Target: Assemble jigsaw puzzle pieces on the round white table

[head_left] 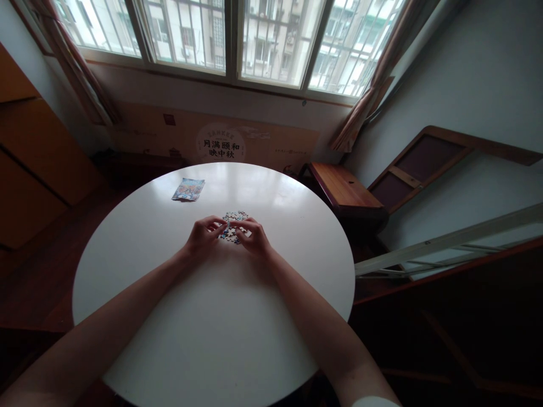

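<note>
A small heap of jigsaw puzzle pieces point(231, 233) lies near the middle of the white round table point(186, 328). Some pieces show pale backs, others dark or blue faces. My left hand point(205, 233) is at the left edge of the heap, its fingertips pinched together. From the right, my right hand point(254, 236) reaches over the heap with index finger and thumb bent inward. The fingertips of both hands nearly meet above the pieces, and a tiny puzzle piece seems to be between them. My fingers partly cover the heap.
A colourful printed sheet or packet point(189, 190) lies on the table's far left part. Beyond the table are a barred window point(271, 39) and a wooden bench or stool point(343, 183). A glass-edged panel point(449, 240) stands on the right.
</note>
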The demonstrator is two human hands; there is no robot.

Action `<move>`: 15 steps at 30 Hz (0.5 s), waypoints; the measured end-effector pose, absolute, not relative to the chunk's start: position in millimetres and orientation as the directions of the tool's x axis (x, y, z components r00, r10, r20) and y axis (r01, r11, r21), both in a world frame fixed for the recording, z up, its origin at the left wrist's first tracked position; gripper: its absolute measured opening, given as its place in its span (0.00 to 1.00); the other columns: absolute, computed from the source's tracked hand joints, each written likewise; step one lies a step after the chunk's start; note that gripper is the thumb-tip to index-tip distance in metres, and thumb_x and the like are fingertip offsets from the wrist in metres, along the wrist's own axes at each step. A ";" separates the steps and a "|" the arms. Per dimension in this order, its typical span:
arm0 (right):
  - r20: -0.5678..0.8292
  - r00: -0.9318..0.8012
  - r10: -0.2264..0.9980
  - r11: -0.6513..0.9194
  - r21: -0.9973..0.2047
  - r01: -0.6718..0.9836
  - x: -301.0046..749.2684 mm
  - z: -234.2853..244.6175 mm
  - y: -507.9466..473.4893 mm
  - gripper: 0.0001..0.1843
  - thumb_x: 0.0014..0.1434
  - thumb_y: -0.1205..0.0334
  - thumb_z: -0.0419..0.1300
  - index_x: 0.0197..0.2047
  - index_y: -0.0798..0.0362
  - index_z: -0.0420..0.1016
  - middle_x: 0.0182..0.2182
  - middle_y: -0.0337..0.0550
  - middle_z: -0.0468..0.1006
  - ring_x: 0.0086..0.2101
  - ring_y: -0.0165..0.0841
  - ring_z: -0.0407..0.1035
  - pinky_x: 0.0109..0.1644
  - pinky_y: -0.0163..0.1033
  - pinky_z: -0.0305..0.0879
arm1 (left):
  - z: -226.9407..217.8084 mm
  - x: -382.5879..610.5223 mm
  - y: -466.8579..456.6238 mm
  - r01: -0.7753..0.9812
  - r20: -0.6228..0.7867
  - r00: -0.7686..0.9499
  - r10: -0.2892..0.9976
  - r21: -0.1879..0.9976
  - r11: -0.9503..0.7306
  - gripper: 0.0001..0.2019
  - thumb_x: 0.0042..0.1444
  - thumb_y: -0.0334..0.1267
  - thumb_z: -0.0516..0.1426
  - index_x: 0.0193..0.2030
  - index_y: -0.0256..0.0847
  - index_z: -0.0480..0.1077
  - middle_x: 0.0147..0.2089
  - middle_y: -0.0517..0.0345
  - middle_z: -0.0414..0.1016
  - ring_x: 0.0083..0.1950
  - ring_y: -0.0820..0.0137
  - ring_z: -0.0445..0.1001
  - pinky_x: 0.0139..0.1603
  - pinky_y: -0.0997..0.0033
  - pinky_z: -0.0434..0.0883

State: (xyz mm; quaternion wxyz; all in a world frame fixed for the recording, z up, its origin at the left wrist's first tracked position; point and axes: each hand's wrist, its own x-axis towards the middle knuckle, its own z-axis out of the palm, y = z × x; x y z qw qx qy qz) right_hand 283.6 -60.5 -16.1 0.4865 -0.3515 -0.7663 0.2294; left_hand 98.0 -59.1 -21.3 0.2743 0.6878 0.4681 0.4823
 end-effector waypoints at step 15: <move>0.630 -0.351 0.693 0.721 -0.585 0.372 283.5 -18.0 -58.1 0.18 0.55 0.73 0.54 0.45 0.50 0.79 0.39 0.43 0.80 0.39 0.34 0.70 0.49 0.41 0.67 | -18.3 97.4 -59.9 0.457 0.405 0.049 0.913 0.804 -0.381 0.14 0.51 0.49 0.59 0.34 0.38 0.76 0.34 0.53 0.79 0.32 0.66 0.76 0.31 0.68 0.71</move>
